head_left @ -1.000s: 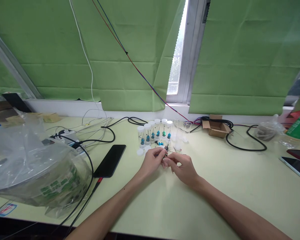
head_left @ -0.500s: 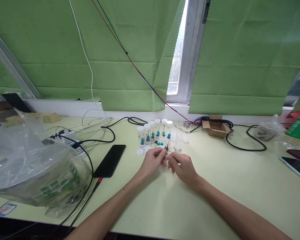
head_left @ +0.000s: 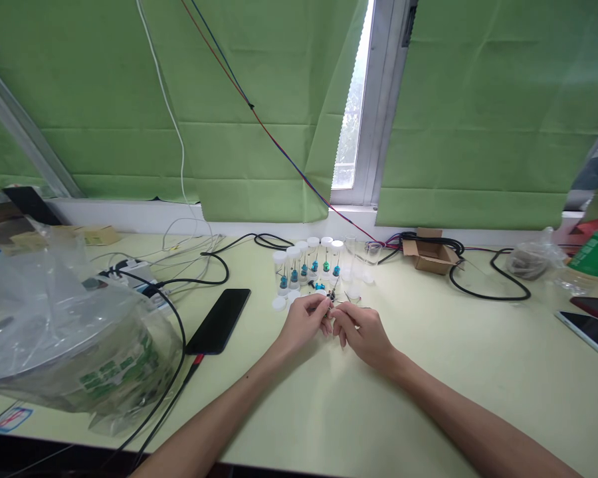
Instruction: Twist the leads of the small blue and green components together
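Observation:
My left hand [head_left: 309,318] and my right hand [head_left: 359,328] meet at the middle of the table, fingertips pinched close together. A small dark piece [head_left: 331,296] with a thin stem shows at the left fingertips; its kind is too small to make out. Whatever the right fingers pinch is hidden. Just beyond my hands stand several clear tubes with white caps [head_left: 294,251], each with a small blue or green part inside. Loose blue pieces [head_left: 319,286] lie in front of the tubes, near a loose white cap [head_left: 279,303]. Uncapped clear tubes [head_left: 349,255] stand to their right.
A black phone [head_left: 220,322] with a cable lies left of my arms. Farther left sits a large plastic-wrapped container [head_left: 80,345]. An open cardboard box [head_left: 431,255] and black cables [head_left: 498,299] are at the back right. Two more phones [head_left: 591,332] lie at the right edge.
Both hands hold nearly the same pose over the table. The view has shifted very slightly; nothing else has visibly moved.

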Available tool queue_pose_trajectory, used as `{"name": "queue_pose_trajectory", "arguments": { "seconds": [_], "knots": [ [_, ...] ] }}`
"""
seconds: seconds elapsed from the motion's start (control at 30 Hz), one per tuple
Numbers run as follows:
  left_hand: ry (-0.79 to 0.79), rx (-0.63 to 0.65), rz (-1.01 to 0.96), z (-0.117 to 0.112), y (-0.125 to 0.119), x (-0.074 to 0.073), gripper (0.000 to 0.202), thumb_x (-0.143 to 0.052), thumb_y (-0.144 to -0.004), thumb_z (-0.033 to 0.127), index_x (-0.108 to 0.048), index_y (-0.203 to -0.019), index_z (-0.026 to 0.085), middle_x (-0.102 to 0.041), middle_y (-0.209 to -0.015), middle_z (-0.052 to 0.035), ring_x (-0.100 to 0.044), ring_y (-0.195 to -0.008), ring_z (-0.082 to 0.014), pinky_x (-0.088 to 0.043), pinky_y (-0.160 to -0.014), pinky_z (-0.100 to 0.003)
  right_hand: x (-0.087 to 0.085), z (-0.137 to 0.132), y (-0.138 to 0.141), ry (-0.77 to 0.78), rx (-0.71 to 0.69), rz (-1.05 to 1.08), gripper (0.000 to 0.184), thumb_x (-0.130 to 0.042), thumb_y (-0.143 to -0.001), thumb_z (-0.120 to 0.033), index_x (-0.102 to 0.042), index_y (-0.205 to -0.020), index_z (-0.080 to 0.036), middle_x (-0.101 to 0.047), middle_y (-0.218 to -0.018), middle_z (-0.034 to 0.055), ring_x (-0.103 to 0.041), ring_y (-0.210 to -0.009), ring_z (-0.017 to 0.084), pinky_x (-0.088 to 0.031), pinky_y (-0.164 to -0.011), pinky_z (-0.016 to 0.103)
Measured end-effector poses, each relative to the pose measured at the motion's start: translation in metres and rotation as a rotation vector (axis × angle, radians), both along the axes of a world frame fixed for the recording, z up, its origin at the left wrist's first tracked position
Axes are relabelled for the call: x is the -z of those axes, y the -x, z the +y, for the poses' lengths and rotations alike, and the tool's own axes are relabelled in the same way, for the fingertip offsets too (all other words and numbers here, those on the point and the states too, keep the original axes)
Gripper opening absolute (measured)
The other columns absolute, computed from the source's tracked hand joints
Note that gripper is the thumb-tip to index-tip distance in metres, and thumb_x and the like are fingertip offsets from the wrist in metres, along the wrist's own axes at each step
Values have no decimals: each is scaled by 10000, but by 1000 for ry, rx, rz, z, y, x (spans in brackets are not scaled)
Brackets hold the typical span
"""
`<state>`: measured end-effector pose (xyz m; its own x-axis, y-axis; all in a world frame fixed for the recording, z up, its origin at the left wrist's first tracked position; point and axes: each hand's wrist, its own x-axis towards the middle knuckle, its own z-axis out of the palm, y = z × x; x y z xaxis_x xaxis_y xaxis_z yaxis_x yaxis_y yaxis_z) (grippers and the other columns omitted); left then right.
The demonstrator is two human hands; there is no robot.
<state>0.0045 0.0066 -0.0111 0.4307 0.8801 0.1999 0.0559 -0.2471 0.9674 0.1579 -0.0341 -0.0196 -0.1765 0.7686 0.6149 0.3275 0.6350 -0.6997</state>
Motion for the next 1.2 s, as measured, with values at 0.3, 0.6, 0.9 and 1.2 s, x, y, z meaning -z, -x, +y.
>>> {"name": "queue_pose_trajectory", "arguments": {
  "seconds": [0.3, 0.6, 0.9, 1.2],
  "knots": [
    [-15, 6, 2, -1, 0, 0, 367, -512, -917, 465, -629, -765, 152, -615, -618, -25, -605, -550, -150, -482, -544, -267, 2, 0, -1, 1, -2, -5, 386, -394, -1022, -360, -496, -684, -205, -600, -579, -29, -556, -419, 80, -467, -523, 209],
    [-13, 5, 4, -2, 0, -1, 367, -515, -916, 466, -628, -773, 148, -610, -615, -24, -599, -554, -148, -483, -552, -268, 2, 0, -1, 4, 8, 2, 391, -393, -1022, -385, -503, -694, -204, -607, -580, -28, -564, -412, 83, -473, -510, 213],
    [-1, 6, -7, -2, -1, -1, 369, -528, -905, 479, -629, -759, 155, -610, -608, -18, -597, -548, -146, -488, -554, -270, 2, 0, 0, 24, 0, 31, 358, -391, -1020, -375, -527, -736, -205, -609, -587, -26, -566, -412, 84, -469, -489, 209],
    [95, 23, -69, -4, -1, -8, 371, -578, -875, 501, -643, -777, 149, -625, -640, -28, -613, -578, -151, -501, -557, -267, 0, -3, -1, 30, -51, 57, 189, -443, -994, -321, -581, -956, -198, -605, -648, -20, -554, -455, 89, -456, -450, 204]
  ]
}}
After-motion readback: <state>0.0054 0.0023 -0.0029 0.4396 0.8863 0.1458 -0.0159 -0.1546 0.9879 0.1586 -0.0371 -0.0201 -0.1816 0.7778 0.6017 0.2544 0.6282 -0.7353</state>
